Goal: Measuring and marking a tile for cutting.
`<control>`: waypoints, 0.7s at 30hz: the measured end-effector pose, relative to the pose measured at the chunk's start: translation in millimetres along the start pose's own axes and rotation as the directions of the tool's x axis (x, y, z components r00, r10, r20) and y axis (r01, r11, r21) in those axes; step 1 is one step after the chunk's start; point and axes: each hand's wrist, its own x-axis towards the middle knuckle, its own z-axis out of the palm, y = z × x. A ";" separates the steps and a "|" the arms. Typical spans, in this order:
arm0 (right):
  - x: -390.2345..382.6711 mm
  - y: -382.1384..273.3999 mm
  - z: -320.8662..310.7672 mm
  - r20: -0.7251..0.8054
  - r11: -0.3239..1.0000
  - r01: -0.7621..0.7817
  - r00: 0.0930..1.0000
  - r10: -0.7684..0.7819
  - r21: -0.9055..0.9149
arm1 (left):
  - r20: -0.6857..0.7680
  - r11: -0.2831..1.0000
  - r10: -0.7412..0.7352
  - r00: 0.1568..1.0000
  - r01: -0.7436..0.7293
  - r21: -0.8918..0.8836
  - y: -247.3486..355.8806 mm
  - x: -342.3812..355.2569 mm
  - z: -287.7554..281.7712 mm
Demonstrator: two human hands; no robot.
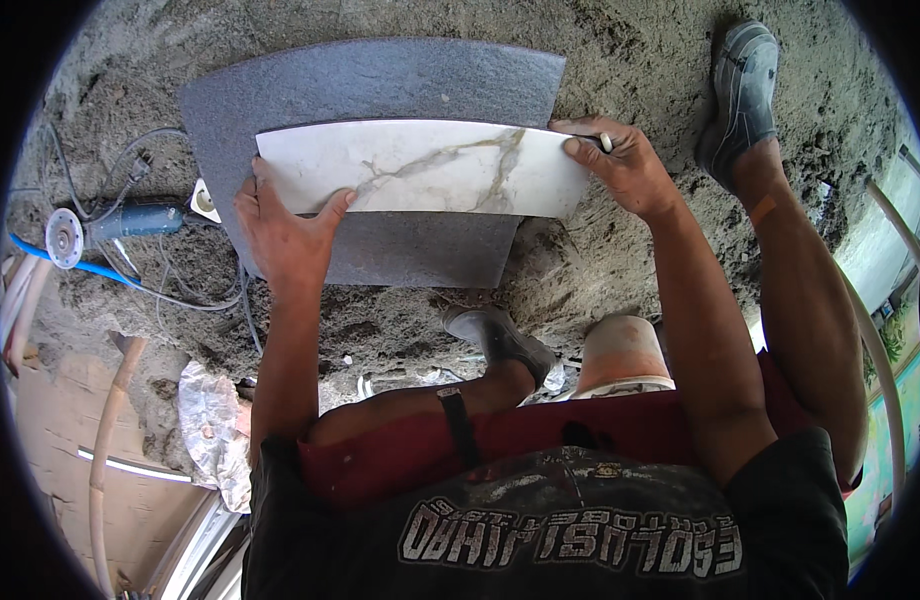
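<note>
A long white marble-look tile strip (420, 170) with grey-brown veins lies across a larger dark grey tile (380, 85). My left hand (290, 230) grips the strip's left end, thumb on top by the near edge. At the right end, my right hand (625, 170) holds the strip with its thumb on the face. A small dark thing with a white end (606, 143) sticks out between the right hand's fingers; its kind cannot be made out. The strip's right end reaches past the grey tile's edge.
Left of the grey tile, an angle grinder (135, 221) with an exposed disc rests on rough sandy ground among cords and a blue hose (85, 262). My shod feet stand right of and below the tile. A bucket (625, 350), crumpled plastic (210, 400) and cardboard (70, 410) lie nearer.
</note>
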 end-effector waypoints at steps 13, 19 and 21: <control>-0.6 0.6 -0.8 0.006 1.000 -0.003 1.000 0.003 0.012 | -0.050 0.998 0.044 0.998 -0.042 0.041 3.0 -3.1 1.9; -0.7 -0.9 0.1 -0.021 0.998 -0.010 1.000 0.009 -0.058 | 0.044 0.965 0.254 0.966 -0.256 0.054 6.1 -3.9 3.5; -0.2 -1.6 0.2 -0.005 0.999 -0.011 1.000 0.010 -0.033 | 0.110 0.960 0.270 0.956 -0.276 0.038 9.5 -6.3 4.3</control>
